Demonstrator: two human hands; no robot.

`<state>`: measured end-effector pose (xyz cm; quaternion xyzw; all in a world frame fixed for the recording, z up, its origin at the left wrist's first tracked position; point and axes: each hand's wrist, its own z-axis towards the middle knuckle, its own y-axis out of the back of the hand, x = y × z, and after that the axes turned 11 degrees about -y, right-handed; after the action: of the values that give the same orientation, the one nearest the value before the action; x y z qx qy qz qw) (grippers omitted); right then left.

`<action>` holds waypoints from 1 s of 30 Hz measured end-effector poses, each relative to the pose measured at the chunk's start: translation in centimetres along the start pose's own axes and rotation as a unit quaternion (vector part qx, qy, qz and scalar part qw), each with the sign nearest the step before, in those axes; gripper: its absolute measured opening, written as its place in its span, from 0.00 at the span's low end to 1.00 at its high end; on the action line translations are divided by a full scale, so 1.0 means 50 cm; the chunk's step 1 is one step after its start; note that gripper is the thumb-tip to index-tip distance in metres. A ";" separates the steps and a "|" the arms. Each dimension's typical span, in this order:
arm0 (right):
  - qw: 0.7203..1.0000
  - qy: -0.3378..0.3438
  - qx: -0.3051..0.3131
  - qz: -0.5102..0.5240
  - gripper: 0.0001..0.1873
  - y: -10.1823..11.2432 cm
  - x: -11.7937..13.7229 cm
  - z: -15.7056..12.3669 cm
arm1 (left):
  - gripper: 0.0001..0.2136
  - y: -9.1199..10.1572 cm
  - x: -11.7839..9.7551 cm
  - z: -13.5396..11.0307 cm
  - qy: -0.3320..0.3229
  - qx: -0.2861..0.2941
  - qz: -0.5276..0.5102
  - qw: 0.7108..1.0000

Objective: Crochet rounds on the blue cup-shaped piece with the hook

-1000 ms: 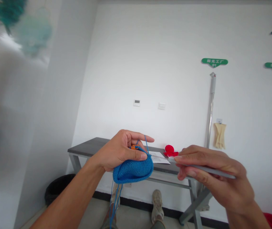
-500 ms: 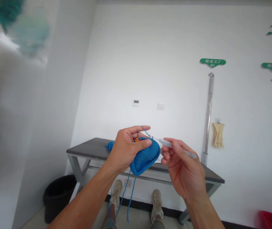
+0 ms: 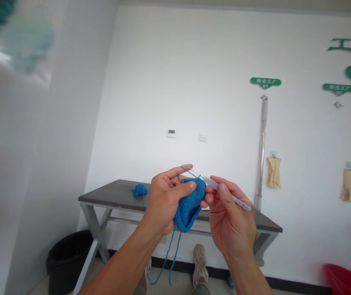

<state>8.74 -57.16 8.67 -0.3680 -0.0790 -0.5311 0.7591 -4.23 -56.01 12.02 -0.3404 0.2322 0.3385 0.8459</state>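
Observation:
My left hand pinches a blue crocheted piece between thumb and fingers, its forefinger stretched out with blue yarn looped over it. An orange stitch marker sits at the piece's upper edge by my left thumb. Held like a pen in my right hand is a crochet hook with a grey handle. Its metal shaft points up and left at the piece's top edge, near the left fingertip. Two strands of blue yarn hang below the piece.
A dark table on grey metal legs stands in front of me, with a small ball of blue yarn on it. A black bin is at lower left, a red basin at lower right. A metal pole and gloves hang along the wall.
The hook's shaft now reaches farther past the edge toward my left fingertip. The crocheted piece has tilted more upright. My view has shifted slightly right, showing more of the yarn ball.

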 end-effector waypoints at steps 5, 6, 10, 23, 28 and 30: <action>0.997 0.020 0.056 -0.041 0.08 0.015 0.016 -0.003 | 0.47 -0.008 -0.017 -0.010 0.005 0.006 -0.003 1.000; 0.996 0.023 0.065 -0.048 0.08 0.018 0.020 -0.003 | 0.48 -0.009 -0.020 -0.011 -0.001 0.003 0.002 1.000; 0.990 0.053 0.087 -0.095 0.08 0.034 0.034 -0.002 | 0.49 -0.011 -0.029 -0.011 -0.023 -0.019 0.026 0.999; 0.950 0.122 0.142 -0.249 0.10 0.077 0.068 0.007 | 0.47 -0.005 -0.026 -0.005 -0.045 -0.020 0.083 0.995; 0.942 0.141 0.135 -0.274 0.11 0.084 0.071 0.010 | 0.47 -0.003 -0.024 -0.002 -0.049 -0.025 0.083 0.995; 0.938 0.145 0.131 -0.286 0.11 0.084 0.070 0.010 | 0.47 -0.003 -0.024 0.000 -0.051 -0.023 0.083 0.995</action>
<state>13.97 -58.80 8.82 -0.1460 -0.1391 -0.7585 0.6197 -4.91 -56.60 12.84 -0.3215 0.2088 0.4296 0.8176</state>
